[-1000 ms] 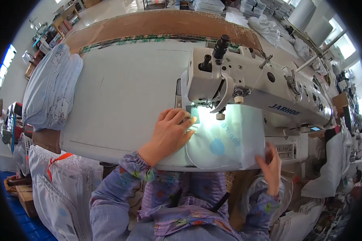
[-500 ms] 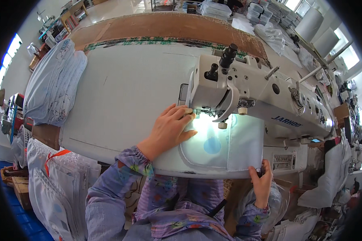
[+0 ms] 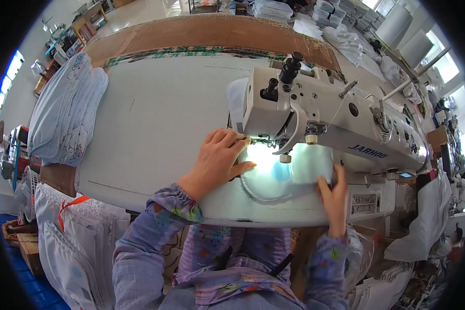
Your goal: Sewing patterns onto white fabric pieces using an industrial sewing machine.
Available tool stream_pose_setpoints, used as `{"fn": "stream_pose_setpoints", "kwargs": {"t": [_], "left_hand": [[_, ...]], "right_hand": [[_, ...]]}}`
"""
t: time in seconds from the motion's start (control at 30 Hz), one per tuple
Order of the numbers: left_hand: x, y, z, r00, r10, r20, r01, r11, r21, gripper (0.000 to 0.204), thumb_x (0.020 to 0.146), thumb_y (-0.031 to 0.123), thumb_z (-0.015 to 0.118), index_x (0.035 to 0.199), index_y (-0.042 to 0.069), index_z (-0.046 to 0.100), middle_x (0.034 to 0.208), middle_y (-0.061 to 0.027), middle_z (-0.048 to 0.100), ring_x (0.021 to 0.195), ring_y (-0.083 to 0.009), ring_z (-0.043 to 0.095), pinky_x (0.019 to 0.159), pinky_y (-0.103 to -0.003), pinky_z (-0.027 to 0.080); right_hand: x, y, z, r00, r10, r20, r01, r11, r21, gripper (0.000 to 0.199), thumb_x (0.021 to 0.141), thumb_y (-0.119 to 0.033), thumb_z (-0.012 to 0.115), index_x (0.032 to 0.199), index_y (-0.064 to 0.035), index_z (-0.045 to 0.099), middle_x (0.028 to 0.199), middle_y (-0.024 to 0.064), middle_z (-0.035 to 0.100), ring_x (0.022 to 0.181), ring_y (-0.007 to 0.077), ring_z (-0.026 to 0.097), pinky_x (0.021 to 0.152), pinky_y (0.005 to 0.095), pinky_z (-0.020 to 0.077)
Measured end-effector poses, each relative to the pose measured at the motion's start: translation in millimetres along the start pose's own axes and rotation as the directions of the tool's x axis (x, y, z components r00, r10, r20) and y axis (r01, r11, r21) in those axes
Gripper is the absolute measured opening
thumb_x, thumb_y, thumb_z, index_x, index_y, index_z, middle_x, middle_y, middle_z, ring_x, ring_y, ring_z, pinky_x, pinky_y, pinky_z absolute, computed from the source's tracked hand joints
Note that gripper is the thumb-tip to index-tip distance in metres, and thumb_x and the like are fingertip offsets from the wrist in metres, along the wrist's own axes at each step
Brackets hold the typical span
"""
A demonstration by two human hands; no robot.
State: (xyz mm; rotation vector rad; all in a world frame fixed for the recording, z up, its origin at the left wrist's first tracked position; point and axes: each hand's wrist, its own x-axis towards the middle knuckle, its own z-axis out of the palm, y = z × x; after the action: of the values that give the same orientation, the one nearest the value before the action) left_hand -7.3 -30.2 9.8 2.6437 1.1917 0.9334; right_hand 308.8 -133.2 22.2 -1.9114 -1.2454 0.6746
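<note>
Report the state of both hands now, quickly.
Left hand: at the left edge of the white cloth; grip cannot be told.
Right hand: at the cloth's right edge; grip cannot be told.

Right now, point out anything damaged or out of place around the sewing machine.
Where the white tabletop meets the brown board, a ragged green and black strip shows; it looks worn, as if flaked.

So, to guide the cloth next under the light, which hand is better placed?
Probably the left hand: its fingers are near the brightly lit cloth under the sewing machine; the right hand sits farther off, at the cloth's right edge.
</note>
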Motion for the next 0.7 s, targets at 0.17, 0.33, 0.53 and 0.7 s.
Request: {"fn": "stream_pose_setpoints", "kwargs": {"t": [0.17, 0.33, 0.53, 0.7], "left_hand": [[1, -7, 14, 0.997, -0.059, -0.045, 0.053, 0.991, -0.121, 0.033, 0.084, 0.025, 0.081, 0.111, 0.008, 0.072, 0.110, -0.0089, 0.064, 0.105, -0.0323, 0.062, 0.098, -0.043, 0.048], [-5, 3, 0, 0.991, -0.129, -0.027, 0.119, 0.961, -0.251, 0.026, 0.081, 0.021, 0.083, 0.101, 0.009, 0.074, 0.105, -0.0065, 0.064, 0.101, -0.0287, 0.062, 0.092, -0.039, 0.049], [12, 21, 17, 0.998, 0.047, -0.039, -0.050, 0.996, -0.070, 0.016, 0.083, 0.022, 0.080, 0.091, 0.010, 0.073, 0.101, -0.0020, 0.064, 0.104, -0.0238, 0.061, 0.093, -0.038, 0.048], [7, 14, 26, 0.989, -0.141, -0.050, 0.123, 0.956, -0.267, 0.010, 0.085, 0.015, 0.078, 0.090, 0.008, 0.072, 0.092, -0.0044, 0.063, 0.094, -0.0269, 0.063, 0.082, -0.040, 0.051]], "right_hand": [[141, 50, 9, 0.807, -0.585, 0.082, 0.531, 0.658, -0.534, 0.031, 0.097, -0.015, 0.061, 0.123, 0.0012, 0.058, 0.084, 0.0225, 0.068, 0.074, 0.0416, 0.064, 0.070, 0.0477, 0.0509], [59, -19, 79, 0.912, -0.408, -0.040, 0.387, 0.889, -0.246, 0.026, 0.100, -0.012, 0.054, 0.120, 0.0043, 0.053, 0.112, 0.0295, 0.060, 0.101, 0.0448, 0.060, 0.085, 0.0494, 0.0473], [16, -42, 64, 0.787, -0.611, 0.081, 0.614, 0.765, -0.193, 0.020, 0.099, -0.011, 0.059, 0.114, 0.0026, 0.056, 0.099, 0.0219, 0.058, 0.096, 0.0440, 0.058, 0.083, 0.0481, 0.0473], [19, -49, 73, 0.752, -0.599, 0.274, 0.658, 0.705, -0.264, 0.020, 0.094, -0.019, 0.070, 0.099, 0.0002, 0.068, 0.093, 0.0186, 0.064, 0.087, 0.0401, 0.062, 0.075, 0.0492, 0.0498]]}}
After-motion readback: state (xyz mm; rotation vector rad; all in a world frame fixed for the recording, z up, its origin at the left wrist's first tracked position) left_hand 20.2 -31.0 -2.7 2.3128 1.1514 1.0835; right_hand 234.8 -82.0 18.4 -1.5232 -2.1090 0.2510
